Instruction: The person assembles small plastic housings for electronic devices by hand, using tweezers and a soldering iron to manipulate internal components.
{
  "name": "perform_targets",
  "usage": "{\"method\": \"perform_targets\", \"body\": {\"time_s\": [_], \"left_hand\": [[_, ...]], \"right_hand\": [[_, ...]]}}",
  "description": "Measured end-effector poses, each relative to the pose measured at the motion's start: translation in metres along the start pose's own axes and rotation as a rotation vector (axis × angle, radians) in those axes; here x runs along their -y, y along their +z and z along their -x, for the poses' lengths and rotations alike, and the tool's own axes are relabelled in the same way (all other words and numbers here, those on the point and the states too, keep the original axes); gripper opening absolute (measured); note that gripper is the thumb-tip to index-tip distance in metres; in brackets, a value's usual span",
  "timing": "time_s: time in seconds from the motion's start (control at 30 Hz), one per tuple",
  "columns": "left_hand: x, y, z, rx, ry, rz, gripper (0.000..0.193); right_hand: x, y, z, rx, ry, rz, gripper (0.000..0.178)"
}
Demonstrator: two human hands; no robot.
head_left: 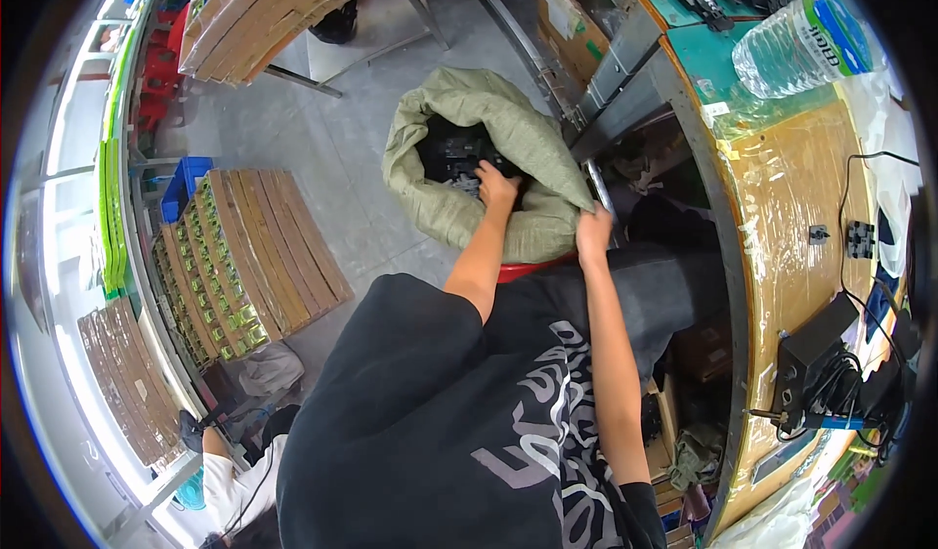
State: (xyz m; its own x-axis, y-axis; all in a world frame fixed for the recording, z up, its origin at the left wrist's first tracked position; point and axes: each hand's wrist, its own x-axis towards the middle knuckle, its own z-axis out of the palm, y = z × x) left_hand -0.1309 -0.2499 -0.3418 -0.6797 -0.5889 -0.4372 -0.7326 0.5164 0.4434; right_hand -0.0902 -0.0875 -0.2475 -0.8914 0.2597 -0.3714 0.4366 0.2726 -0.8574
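A large olive-green woven sack (430,207) stands on the floor before me with its rim rolled outward. Dark plastic parts (459,148) lie inside it, their exact kind hard to make out in the shadow. My left hand (496,188) reaches into the mouth, fingers apart and touching or just over the parts; the fingertips are partly lost against the black. At the sack's right edge, my right hand (593,232) is closed on the rolled fabric. Part of something red (523,271) shows under the sack, close to my legs.
To the right runs a workbench (782,227) with a large clear bottle (801,46), small black parts (860,239) and a soldering iron (772,415). Stacked cardboard trays (264,256) and a blue bin (184,188) stand left. Another person's arm (217,451) appears lower left.
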Motion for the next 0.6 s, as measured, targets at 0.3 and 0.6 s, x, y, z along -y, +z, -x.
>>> {"method": "perform_targets", "body": {"time_s": [0.3,0.6], "left_hand": [[0.003,0.060,-0.029,0.403,-0.150,-0.138,0.094],[0.145,0.149,-0.085,0.386,0.184,-0.242,0.096]], "right_hand": [[-0.004,-0.045,0.069,0.054,-0.018,-0.141,0.023],[0.036,-0.026,0.106,0.232,-0.020,-0.096,0.025]]}}
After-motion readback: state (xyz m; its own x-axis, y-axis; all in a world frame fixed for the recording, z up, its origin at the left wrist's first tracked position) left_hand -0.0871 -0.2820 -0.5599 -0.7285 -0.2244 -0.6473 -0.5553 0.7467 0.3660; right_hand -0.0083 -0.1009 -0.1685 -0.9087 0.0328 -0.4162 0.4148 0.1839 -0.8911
